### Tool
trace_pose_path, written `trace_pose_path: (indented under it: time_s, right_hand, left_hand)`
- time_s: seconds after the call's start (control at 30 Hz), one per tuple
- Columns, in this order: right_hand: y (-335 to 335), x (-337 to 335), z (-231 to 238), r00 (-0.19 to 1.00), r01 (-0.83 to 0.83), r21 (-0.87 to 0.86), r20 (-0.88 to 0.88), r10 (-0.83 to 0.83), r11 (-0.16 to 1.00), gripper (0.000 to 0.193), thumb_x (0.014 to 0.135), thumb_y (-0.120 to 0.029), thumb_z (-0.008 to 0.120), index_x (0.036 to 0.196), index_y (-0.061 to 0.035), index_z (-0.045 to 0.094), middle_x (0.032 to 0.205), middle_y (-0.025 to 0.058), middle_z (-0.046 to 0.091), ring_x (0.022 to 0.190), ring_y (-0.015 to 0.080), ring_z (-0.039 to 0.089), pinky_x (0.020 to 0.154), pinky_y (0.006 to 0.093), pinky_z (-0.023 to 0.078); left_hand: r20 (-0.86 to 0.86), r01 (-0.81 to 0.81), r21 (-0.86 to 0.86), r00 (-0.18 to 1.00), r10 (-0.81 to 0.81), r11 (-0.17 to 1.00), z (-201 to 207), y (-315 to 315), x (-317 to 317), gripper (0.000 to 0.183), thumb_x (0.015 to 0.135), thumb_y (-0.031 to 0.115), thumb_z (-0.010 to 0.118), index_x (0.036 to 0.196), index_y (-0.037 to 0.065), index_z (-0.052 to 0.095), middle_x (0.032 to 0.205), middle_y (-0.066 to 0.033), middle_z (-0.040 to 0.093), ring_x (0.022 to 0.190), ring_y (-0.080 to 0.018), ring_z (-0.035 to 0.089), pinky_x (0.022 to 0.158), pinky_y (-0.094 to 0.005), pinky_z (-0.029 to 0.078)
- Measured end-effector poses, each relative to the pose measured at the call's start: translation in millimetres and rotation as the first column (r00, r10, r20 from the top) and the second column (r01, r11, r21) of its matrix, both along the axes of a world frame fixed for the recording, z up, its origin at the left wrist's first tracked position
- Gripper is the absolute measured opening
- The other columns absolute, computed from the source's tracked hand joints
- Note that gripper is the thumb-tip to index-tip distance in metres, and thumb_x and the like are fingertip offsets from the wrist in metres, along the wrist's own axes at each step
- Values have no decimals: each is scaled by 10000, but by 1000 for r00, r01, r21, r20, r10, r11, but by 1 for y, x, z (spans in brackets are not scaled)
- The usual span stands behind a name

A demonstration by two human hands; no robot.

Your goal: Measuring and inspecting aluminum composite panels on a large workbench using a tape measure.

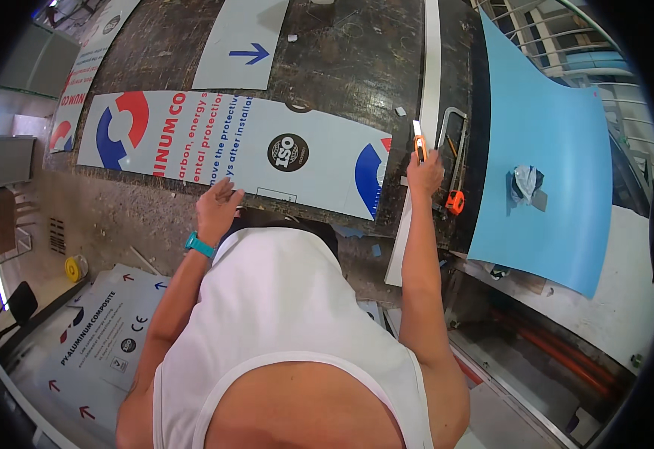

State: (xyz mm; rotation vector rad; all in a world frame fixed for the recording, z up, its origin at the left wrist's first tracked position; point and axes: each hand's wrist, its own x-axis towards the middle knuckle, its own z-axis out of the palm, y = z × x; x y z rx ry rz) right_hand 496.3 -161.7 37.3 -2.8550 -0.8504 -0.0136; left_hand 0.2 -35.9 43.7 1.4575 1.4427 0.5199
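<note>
In my right hand (pixel 425 176) is an orange utility knife (pixel 420 147), its blade pointing away from me. The fingers are closed round its handle, above the table's right part. A long white composite panel (pixel 248 142) with red and blue print lies across the table in front of me. My left hand (pixel 218 208) is at the panel's near edge, fingers apart, the tips touching or just over it. A long white strip (pixel 431 60) runs along the table left of a hacksaw (pixel 460 161). An orange tape measure (pixel 455 202) lies near the saw's handle end.
Another panel piece (pixel 241 45) with a blue arrow lies farther back on the dark, scuffed table (pixel 342 52). At the right is a light blue sheet (pixel 551 150) with a crumpled wrapper (pixel 525 183) on it. Printed panels (pixel 102 337) lie low at the left, near a yellow roll (pixel 75 268).
</note>
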Motion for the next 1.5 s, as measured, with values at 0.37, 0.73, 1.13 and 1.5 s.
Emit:
trace_pose_path:
  time_s: [0.37, 0.73, 1.13, 1.5]
  right_hand:
    - [-41, -132, -8, 937, 21, 107, -350, 18, 994, 495, 958, -345, 714, 1289, 20, 657, 1062, 215, 733, 994, 371, 707, 922, 449, 557]
    - [-43, -88, -1, 343, 409, 423, -892, 294, 808, 437, 991, -254, 769, 1283, 53, 660, 1145, 148, 754, 944, 237, 717, 879, 334, 567]
    - [-81, -106, 33, -120, 622, 407, -795, 595, 669, 469, 909, 47, 688, 1375, 32, 634, 1180, 135, 761, 918, 214, 730, 862, 293, 562]
    - [-113, -101, 48, -282, 530, 440, -715, 640, 725, 667, 760, 110, 677, 1419, 23, 617, 1245, 137, 749, 956, 229, 724, 895, 291, 544]
  left_hand:
    - [254, 81, -572, 964, 83, 816, 19, -40, 36, 425, 988, 265, 759, 1294, -29, 726, 1143, -110, 767, 958, -161, 700, 857, -274, 565]
    - [408, 267, -874, 857, 315, 406, 19, -59, 98, 328, 993, 313, 754, 1124, 13, 732, 1149, -139, 764, 990, -216, 725, 903, -296, 578]
    - [500, 430, -854, 521, 692, 293, 40, -99, 150, 296, 1016, 205, 727, 1188, -30, 670, 1102, -171, 759, 965, -274, 751, 929, -370, 603]
    - [631, 392, -776, 470, 617, 494, 70, -121, 147, 281, 1015, 184, 721, 1173, -46, 688, 1076, -177, 767, 976, -253, 759, 897, -365, 617]
